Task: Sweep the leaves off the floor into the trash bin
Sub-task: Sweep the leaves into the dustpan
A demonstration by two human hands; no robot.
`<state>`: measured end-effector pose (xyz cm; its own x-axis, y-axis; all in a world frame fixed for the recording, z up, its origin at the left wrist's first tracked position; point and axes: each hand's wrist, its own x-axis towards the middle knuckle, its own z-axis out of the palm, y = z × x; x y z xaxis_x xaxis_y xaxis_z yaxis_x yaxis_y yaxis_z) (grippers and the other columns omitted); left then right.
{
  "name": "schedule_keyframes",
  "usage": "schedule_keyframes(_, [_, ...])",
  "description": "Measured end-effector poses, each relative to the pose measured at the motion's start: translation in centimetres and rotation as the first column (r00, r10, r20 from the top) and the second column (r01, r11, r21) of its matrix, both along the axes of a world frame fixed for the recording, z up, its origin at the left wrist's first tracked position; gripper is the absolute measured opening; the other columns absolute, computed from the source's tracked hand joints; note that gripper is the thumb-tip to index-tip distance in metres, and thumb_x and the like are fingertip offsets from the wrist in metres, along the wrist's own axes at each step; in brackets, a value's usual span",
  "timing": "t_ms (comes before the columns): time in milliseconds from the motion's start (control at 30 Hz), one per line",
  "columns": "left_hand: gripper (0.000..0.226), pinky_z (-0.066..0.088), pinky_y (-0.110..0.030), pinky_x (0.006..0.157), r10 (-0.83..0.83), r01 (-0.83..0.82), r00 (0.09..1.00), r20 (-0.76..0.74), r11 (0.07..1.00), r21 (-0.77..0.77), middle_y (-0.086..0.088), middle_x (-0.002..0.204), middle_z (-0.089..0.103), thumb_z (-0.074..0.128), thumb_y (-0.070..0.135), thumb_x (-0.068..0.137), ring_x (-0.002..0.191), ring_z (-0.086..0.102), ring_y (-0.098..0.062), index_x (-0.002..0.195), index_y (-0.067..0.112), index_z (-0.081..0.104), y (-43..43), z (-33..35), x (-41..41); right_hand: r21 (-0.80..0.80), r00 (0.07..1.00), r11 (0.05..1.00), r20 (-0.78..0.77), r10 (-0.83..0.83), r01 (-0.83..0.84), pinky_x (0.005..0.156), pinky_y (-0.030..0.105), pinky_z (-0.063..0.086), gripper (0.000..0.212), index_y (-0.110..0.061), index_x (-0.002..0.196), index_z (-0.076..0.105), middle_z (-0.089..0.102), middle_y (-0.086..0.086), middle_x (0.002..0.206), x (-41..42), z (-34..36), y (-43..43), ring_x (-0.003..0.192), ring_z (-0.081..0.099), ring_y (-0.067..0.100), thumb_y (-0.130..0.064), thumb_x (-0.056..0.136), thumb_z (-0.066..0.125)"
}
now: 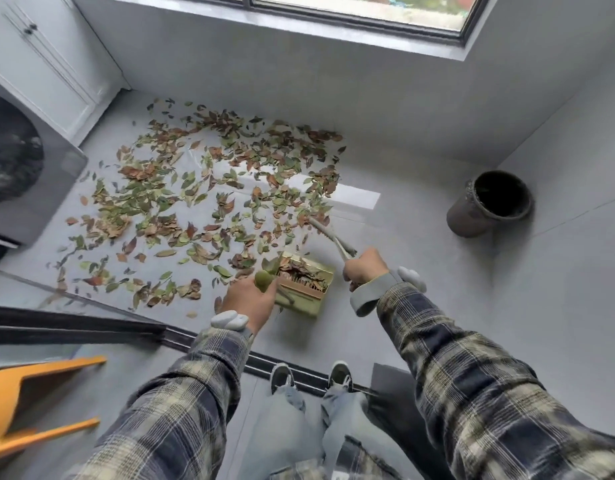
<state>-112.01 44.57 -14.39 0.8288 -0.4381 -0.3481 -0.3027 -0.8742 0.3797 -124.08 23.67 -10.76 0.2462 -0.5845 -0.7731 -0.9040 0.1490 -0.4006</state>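
The olive-green dustpan (306, 301), boxy and hard-walled, holds a small heap of dry brown leaves. The round dark trash bin (489, 206) stands well apart at two o'clock from it, its inside too dark to tell. Flat green and brown leaves (202, 188) scatter over the smooth grey floor (437, 306) from nine to twelve o'clock. The left hand (247, 299) grips the dustpan's handle at eight o'clock. The right hand (363, 268) curls round the pale broom (328, 233) at one o'clock.

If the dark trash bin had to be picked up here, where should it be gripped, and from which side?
Probably the rim of the trash bin, hooked from above on the side facing the leaves: it stands upright, mouth open, with the wall close behind.
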Motion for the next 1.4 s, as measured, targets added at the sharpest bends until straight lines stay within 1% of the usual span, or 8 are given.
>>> schedule_keyframes(100, [0.053,0.041,-0.027,0.056,0.018,-0.019,0.999,-0.028,1.000,-0.010,0.003,0.067,0.058,0.049,0.071,0.085,0.064,0.058,-0.021,0.076,0.020,0.059,2.6,-1.0,0.3,-0.014,1.000,0.999,-0.005,-0.029,0.029,0.073,0.035,0.052,0.028,-0.012,0.107,0.048,0.068,0.019,0.099,-0.2,-0.9,2.0,0.087,0.068,0.031,-0.010,0.081,0.059])
schedule_keyframes(200, [0.050,0.044,-0.029,0.063,-0.010,0.010,0.998,-0.056,1.000,-0.006,0.003,0.064,0.055,0.050,0.067,0.087,0.067,0.055,-0.025,0.068,0.021,0.058,5.6,-2.0,1.2,-0.025,0.998,0.997,-0.004,-0.068,0.068,0.069,0.034,0.049,0.030,-0.013,0.104,0.047,0.062,0.015,0.089,0.5,-2.4,4.5,0.078,0.062,0.028,-0.009,0.077,0.060])
schedule_keyframes(367, [0.045,0.038,-0.027,0.062,-0.013,0.016,0.995,-0.094,0.999,0.032,0.008,0.059,0.044,0.053,0.063,0.087,0.064,0.049,-0.023,0.068,0.023,0.055,11.5,-2.8,2.8,-0.045,0.993,0.992,0.000,-0.120,0.120,0.073,0.042,0.056,0.023,-0.009,0.102,0.054,0.061,0.016,0.088,2.3,-4.0,10.6,0.078,0.066,0.031,-0.007,0.079,0.059])
schedule_keyframes(467, [0.045,0.037,-0.027,0.063,-0.012,0.017,0.994,-0.107,0.999,0.051,0.004,0.063,0.050,0.055,0.062,0.087,0.065,0.050,-0.022,0.078,0.018,0.060,16.1,-3.3,4.0,-0.046,0.991,0.990,0.023,-0.134,0.135,0.064,0.037,0.056,0.023,-0.005,0.103,0.058,0.064,0.018,0.085,4.2,-4.4,14.7,0.071,0.069,0.031,-0.006,0.080,0.057])
schedule_keyframes(567, [0.045,0.038,-0.027,0.063,-0.028,0.035,0.992,-0.124,0.998,0.050,0.000,0.068,0.055,0.057,0.060,0.087,0.067,0.051,-0.023,0.078,0.017,0.063,17.7,-3.6,4.2,-0.056,0.988,0.986,0.038,-0.153,0.155,0.066,0.040,0.058,0.023,-0.003,0.102,0.063,0.067,0.018,0.084,5.0,-4.4,15.7,0.078,0.072,0.034,-0.005,0.079,0.059])
schedule_keyframes(800, [0.044,0.039,-0.026,0.063,0.014,-0.005,0.990,-0.141,0.998,0.066,-0.001,0.067,0.055,0.058,0.059,0.086,0.067,0.050,-0.025,0.075,0.017,0.062,20.9,-3.8,4.2,-0.059,0.988,0.987,0.047,-0.144,0.147,0.067,0.043,0.061,0.019,0.000,0.096,0.064,0.069,0.018,0.080,5.6,-5.0,18.8,0.065,0.071,0.032,-0.006,0.079,0.060])
schedule_keyframes(1267, [0.049,0.041,-0.029,0.067,0.047,-0.032,0.991,-0.126,0.993,0.117,-0.015,0.087,0.069,0.052,0.058,0.091,0.085,0.063,-0.036,0.083,0.012,0.067,19.2,-4.6,1.8,-0.037,0.994,0.995,0.057,-0.090,0.092,0.041,0.020,0.043,0.006,-0.005,0.084,0.063,0.065,0.013,0.076,3.2,-5.2,18.6,0.049,0.064,0.024,-0.006,0.079,0.059])
schedule_keyframes(1400, [0.048,0.039,-0.030,0.065,0.084,-0.071,0.989,-0.121,0.992,0.106,-0.013,0.083,0.066,0.053,0.055,0.092,0.075,0.055,-0.031,0.084,0.009,0.066,17.7,-5.0,1.2,-0.031,0.993,0.995,0.068,-0.094,0.097,0.036,0.017,0.038,0.005,-0.007,0.079,0.061,0.058,0.011,0.073,2.2,-5.2,17.4,0.046,0.059,0.025,-0.003,0.077,0.057])
